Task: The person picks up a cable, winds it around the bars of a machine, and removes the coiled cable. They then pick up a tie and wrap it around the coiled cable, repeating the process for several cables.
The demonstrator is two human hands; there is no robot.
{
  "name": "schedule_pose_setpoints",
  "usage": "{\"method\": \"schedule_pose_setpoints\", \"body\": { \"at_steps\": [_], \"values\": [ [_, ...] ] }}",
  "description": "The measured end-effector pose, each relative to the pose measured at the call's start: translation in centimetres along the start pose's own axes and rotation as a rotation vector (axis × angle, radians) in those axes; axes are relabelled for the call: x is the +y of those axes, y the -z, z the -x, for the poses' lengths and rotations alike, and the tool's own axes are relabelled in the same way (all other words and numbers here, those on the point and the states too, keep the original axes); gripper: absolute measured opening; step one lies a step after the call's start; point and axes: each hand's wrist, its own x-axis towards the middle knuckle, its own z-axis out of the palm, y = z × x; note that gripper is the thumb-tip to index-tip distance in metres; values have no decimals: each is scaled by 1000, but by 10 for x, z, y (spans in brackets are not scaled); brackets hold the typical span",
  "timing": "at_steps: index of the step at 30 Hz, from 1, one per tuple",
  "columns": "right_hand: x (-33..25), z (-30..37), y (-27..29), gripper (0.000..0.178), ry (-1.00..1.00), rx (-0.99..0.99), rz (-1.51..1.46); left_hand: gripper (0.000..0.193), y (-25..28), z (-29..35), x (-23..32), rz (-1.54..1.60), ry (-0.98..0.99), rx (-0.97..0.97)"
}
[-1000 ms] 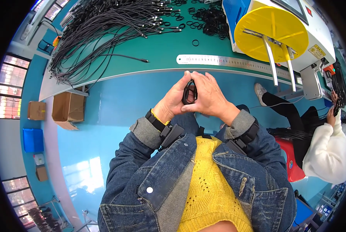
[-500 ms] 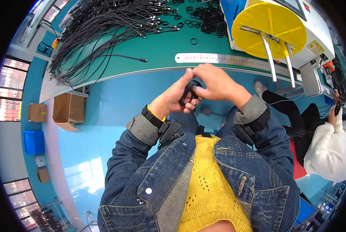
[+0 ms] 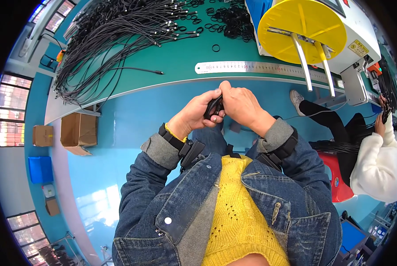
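Position of the work: the black cable coil (image 3: 215, 107) sits between the two hands, in front of the near edge of the green surface (image 3: 180, 55) and apart from it. The left hand (image 3: 196, 109) is curled around the coil — thumb above, fingertips wrapped beneath — and has hold of it. The right hand (image 3: 242, 105) is bent nearly closed against the coil's right side; its fingertips are hidden, so what they pinch cannot be told.

For a sound result, support the coil in the left palm with enough pressure to hold the loops together, without flattening them. Work the right fingertips close to the bundle, and align the loops before applying any tension. Avoid sharp bends, which could strain the cable.

On the surface, loose black cables (image 3: 118, 37) lie at left, small black bands (image 3: 237, 27) farther back, and a steel ruler (image 3: 238, 67) along the near edge.
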Motion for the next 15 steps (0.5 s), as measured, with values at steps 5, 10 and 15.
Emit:
{"method": "schedule_pose_setpoints", "body": {
  "at_steps": [5, 10, 15],
  "values": [
    [6, -5, -5, 17, -24, 49, -42, 34, 4, -1, 1, 109, -49, -38],
    [5, -10, 12, 20, 102, -17, 149, 24, -10, 1, 8, -282, 56, 49],
    [7, -5, -6, 22, 56, -8, -76, 23, -14, 5, 8, -774, -58, 149]
  ]
}}
